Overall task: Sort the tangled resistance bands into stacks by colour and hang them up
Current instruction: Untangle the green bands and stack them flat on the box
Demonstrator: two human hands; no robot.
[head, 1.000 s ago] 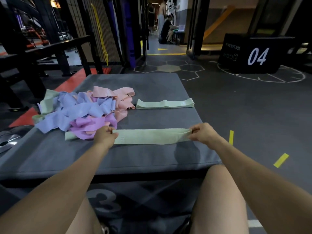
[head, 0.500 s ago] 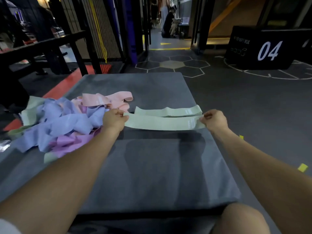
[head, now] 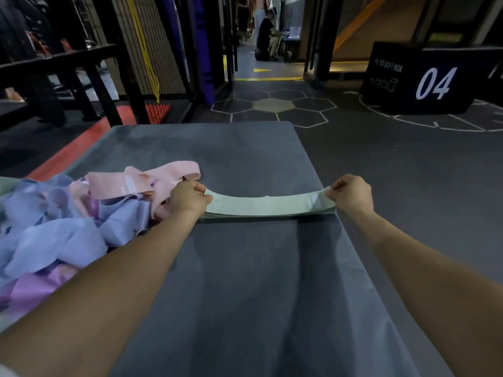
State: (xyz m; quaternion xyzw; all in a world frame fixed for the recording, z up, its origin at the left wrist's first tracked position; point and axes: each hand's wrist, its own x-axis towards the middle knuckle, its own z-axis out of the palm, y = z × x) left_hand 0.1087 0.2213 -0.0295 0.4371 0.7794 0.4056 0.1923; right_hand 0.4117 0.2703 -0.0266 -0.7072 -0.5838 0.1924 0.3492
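Left hand and right hand each pinch one end of a pale green band. On both hands the fingers are curled tight w/ the thumb pressed on top of the band end. The band is pulled flat btwn the hands, sagging a bit in the middle. It sits right on top of another green band; only a thin edge of that lower one shows along the near side.

1 sec ago the band was held near the front edge of the tabletop, and the other green band lay alone farther back. Now both arms reach farther out and the held band covers that one. Same pinch on both ends as before.

Just left of the left hand is the tangled pile: pink bands at the back, blue bands in the middle, purple bands closest. A pink band touches the left hand's knuckles. The left forearm crosses over the pile's edge.

On the floor far right stands a black box marked 04. A yellow cord hangs on the rack at back left.
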